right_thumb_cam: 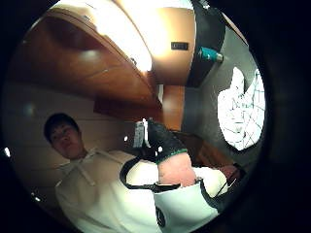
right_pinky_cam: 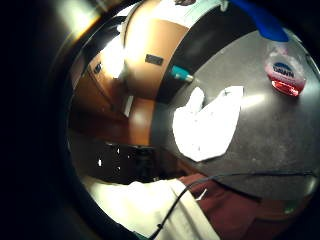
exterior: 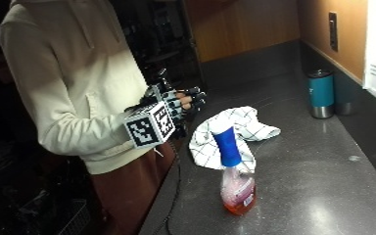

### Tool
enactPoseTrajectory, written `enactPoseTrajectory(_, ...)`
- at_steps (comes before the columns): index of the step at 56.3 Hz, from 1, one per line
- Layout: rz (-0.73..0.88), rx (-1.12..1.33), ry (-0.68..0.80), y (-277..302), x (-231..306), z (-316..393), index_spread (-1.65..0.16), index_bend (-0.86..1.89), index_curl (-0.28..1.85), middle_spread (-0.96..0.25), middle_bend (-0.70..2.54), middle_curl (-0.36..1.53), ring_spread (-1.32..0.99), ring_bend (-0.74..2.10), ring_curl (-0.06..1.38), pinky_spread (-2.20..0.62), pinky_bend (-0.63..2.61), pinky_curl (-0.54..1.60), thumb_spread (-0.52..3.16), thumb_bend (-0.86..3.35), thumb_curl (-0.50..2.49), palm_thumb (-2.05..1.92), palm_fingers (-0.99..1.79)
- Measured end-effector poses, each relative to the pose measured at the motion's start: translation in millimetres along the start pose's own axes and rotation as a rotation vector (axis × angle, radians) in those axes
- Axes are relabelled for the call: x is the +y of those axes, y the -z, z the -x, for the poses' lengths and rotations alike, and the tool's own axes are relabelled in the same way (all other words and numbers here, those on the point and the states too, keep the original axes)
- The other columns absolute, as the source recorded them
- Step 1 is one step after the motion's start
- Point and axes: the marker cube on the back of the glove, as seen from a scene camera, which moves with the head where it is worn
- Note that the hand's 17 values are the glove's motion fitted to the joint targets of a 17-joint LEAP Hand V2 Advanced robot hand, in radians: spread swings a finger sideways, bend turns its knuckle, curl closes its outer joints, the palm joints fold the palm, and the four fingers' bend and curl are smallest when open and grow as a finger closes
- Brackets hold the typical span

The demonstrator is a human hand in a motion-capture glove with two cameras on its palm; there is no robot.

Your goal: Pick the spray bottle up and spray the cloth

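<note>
— Spray bottle [exterior: 235,172], where does it stand?
— Upright on the dark grey counter [exterior: 318,166], near the front edge. It has a blue trigger head and a clear body with a little red liquid at the bottom. Nothing touches it.

— And the cloth?
— White cloth [exterior: 230,133] with a thin dark check, crumpled on the counter just behind the bottle, toward the wall. The little finger side palm view shows the two lying apart, cloth [right_pinky_cam: 207,124] and bottle [right_pinky_cam: 284,70] with bare counter between them.

— The gloved right hand?
— Right hand [exterior: 178,105] hovers off the counter's front edge, in front of the person's cream hooded top [exterior: 77,83], level with the cloth but not touching it. Its fingers hang loosely curled and hold nothing. The thumb side palm view shows a gloved finger [right_thumb_cam: 163,141] bent across the frame.

— Anything else on the counter?
— A teal tumbler [exterior: 321,93] with a steel base stands at the back, by the wood-panelled wall [exterior: 318,34].
</note>
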Motion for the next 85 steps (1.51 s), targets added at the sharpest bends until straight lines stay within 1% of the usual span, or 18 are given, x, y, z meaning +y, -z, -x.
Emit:
enactPoseTrajectory(4,0.005,-0.005,-0.005,-2.2,0.4,-0.5,-0.19,0.2,0.12,0.01,0.28,0.11,-0.06,0.27,0.09,0.01,0.28,0.11,0.6,0.19,0.12,0.37,0.4)
enactPoseTrajectory(8,0.014,-0.004,-0.009,-3.1,0.8,-1.1,-0.23,0.18,0.16,0.01,0.28,0.15,-0.07,0.27,0.13,0.01,0.28,0.15,0.76,0.17,0.16,0.39,0.39)
enactPoseTrajectory(20,0.024,0.025,-0.003,-2.9,-0.4,-1.3,-0.27,0.16,0.23,0.01,0.27,0.22,-0.08,0.26,0.17,0.01,0.26,0.22,0.96,0.09,0.24,0.44,0.37)
enactPoseTrajectory(45,0.037,0.116,0.043,4.3,-6.9,3.9,-0.28,0.16,0.27,0.01,0.24,0.29,-0.09,0.24,0.23,0.01,0.22,0.29,1.03,-0.02,0.33,0.49,0.37)
enactPoseTrajectory(75,-0.006,0.265,0.08,23.1,-7.5,-0.8,-0.28,0.15,0.28,0.01,0.21,0.33,-0.09,0.21,0.26,0.01,0.2,0.33,1.03,-0.03,0.37,0.49,0.37)
enactPoseTrajectory(85,-0.009,0.428,0.121,25.5,-5.8,-3.1,-0.28,0.15,0.28,0.01,0.21,0.33,-0.09,0.2,0.27,0.01,0.2,0.34,1.03,-0.02,0.37,0.5,0.37)
